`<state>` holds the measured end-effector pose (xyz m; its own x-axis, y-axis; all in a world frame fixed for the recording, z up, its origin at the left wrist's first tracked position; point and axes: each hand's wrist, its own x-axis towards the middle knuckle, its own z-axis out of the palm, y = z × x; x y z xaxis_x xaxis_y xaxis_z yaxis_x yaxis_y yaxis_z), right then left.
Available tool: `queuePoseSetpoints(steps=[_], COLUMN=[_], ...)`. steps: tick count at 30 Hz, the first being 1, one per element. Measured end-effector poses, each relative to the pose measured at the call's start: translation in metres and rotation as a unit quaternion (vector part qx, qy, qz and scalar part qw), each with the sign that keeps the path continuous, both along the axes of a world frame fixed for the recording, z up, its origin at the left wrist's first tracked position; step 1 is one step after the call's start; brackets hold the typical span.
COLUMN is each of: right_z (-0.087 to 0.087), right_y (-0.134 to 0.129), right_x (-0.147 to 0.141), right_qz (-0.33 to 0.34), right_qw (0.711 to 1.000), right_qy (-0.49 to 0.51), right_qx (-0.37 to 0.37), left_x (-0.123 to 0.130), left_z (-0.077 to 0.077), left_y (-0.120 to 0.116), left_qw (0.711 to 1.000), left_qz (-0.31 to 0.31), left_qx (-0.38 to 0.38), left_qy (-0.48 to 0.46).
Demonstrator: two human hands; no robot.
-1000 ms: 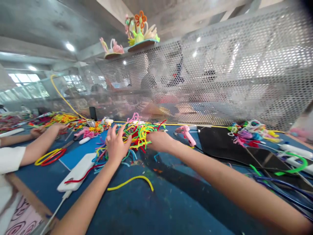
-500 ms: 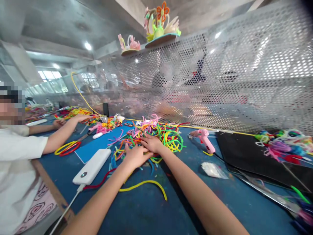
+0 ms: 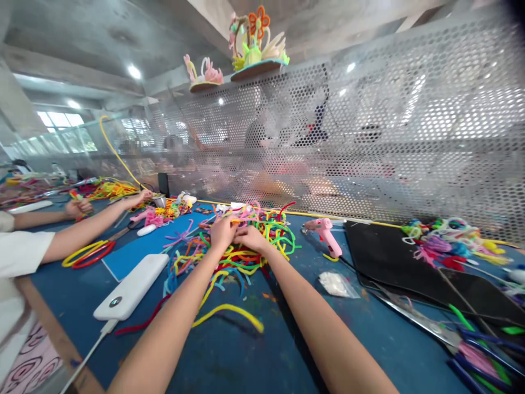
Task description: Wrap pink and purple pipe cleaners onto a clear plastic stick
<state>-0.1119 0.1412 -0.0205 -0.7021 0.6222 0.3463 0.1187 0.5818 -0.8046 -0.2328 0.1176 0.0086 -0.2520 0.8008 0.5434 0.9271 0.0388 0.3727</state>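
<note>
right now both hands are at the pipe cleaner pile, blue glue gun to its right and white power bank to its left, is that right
Not quite: the glue gun is pink, not blue, as the head view shows. The rest stands: left hand and right hand at the pipe cleaner pile, white power bank to its left.

Left forearm [image 3: 168,323] bare and slender, tapering smoothly to a narrow bare wrist [image 3: 214,257], right forearm [image 3: 320,323] likewise bare, slender and tapering, left hand [image 3: 222,233] and right hand [image 3: 251,239] both bare, fingers [image 3: 243,232] slim
</note>
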Motion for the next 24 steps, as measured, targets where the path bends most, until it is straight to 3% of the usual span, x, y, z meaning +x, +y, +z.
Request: queuePoseSetpoints(steps=[4, 9, 18, 24], right_z=[-0.003, -0.004, -0.008, -0.002], right_y=[0.018, 0.016, 0.019, 0.016], right_x=[0.007, 0.007, -0.001, -0.003], right_qz=[-0.056, -0.06, -0.084, -0.133], right_qw=[0.982, 0.946, 0.925, 0.921], right_qy=[0.135, 0.231, 0.302, 0.312], right_qx=[-0.123, -0.219, -0.214, -0.189], left_x=[-0.003, -0.007, 0.02, 0.019], left_z=[-0.022, -0.024, -0.015, -0.018], left_y=[-0.003, -0.006, -0.021, -0.015], left_qw=[0.999, 0.998, 0.983, 0.973], left_qz=[0.029, 0.014, -0.06, -0.066], left_qx=[0.039, 0.055, 0.027, -0.026], left_qy=[-0.012, 0.014, 0.171, 0.22])
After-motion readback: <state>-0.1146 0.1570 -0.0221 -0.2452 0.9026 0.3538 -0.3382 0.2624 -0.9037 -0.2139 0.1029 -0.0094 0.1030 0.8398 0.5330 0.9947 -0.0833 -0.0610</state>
